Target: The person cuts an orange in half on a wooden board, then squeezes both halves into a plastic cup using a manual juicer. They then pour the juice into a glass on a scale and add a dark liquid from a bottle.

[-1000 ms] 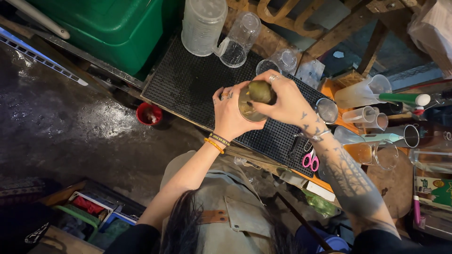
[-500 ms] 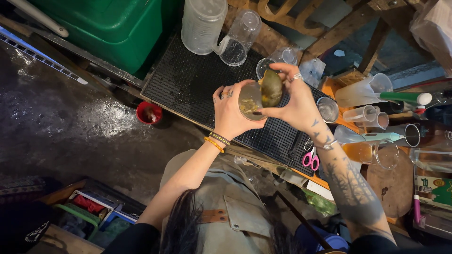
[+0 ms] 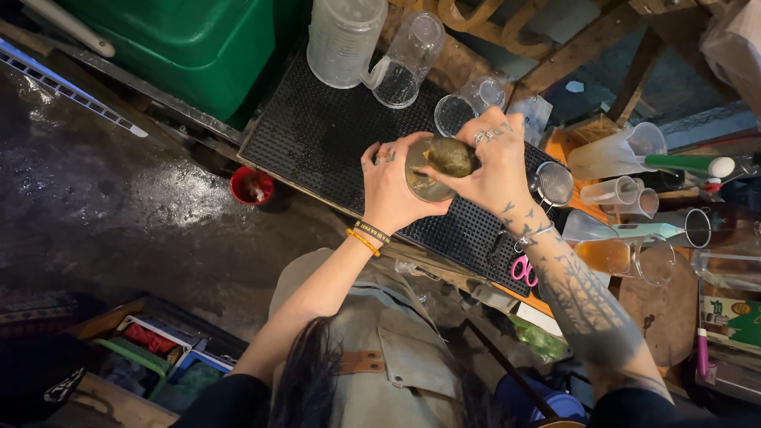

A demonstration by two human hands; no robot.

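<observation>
Fingers of my left hand [image 3: 394,190] wrap around a clear glass [image 3: 422,171], gripping its side, while my right hand [image 3: 493,168] curls over the top and presses a greenish-brown fruit half [image 3: 450,156] against the rim with closed fingers. Both hands hold the glass up above the black rubber mat [image 3: 333,135] on the counter. Just beyond the hands stand an upturned glass [image 3: 468,107] and a clear plastic jug [image 3: 342,40]. I see a small wire strainer [image 3: 552,184] right of my wrist, pink scissors [image 3: 523,271] nearer me, and a red cup [image 3: 252,186] on the wet floor at left.
</observation>
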